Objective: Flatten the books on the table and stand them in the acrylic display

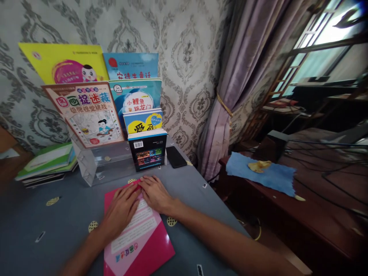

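Note:
A pink book [161,241] lies flat on the grey tablecloth, its printed text and coloured title facing up. My left hand [122,207] rests on its upper part, fingers stretched out toward the top edge. At the book's top right corner my right hand [155,193] lies with its fingers extended, their tips close to those of my left hand. Just beyond my hands stands a clear book rack [107,172]. It holds several upright books, among them a brown picture book [89,119], a yellow book [63,57] and a black-backed book [149,153].
A black phone [176,157] lies to the right of the rack. At the left is a stack of green books [48,163]. Right of the table, a blue cloth [260,172] lies on a dark red surface, with cables behind it. A curtain [230,84] hangs by the wall.

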`<state>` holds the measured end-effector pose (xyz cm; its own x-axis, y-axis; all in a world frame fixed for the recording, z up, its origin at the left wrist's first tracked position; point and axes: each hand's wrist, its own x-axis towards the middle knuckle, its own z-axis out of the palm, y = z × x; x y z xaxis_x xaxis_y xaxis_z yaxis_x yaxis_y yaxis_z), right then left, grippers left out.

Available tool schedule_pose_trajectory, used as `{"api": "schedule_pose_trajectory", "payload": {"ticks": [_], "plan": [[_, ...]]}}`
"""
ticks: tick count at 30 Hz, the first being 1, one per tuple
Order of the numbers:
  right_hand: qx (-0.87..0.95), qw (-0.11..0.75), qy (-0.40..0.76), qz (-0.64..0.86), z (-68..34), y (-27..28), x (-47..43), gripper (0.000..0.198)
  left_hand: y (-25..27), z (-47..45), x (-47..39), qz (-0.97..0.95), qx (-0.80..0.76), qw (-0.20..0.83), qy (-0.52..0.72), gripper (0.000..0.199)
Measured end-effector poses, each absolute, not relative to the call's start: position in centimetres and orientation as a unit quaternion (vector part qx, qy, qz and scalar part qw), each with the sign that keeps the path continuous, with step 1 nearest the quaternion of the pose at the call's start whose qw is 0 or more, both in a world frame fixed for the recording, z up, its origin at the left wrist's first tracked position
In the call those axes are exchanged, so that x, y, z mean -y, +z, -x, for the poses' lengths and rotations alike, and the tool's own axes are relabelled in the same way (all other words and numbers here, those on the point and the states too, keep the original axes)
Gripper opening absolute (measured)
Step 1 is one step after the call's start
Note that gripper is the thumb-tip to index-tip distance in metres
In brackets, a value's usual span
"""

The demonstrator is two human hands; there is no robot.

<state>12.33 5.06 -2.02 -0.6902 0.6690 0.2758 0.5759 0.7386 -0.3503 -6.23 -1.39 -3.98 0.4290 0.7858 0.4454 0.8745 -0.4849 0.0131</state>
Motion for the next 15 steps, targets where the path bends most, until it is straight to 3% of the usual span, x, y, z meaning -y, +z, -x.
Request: {"api": "schedule_pose_trajectory", "payload": {"ticks": [15], "plan": [[0.915, 0.225, 0.144, 0.301, -13.1, -3.9, -6.7, 0.05, -3.0, 5.5, 1.7, 0.83, 0.525, 0.052, -0.181, 0.039]]}}
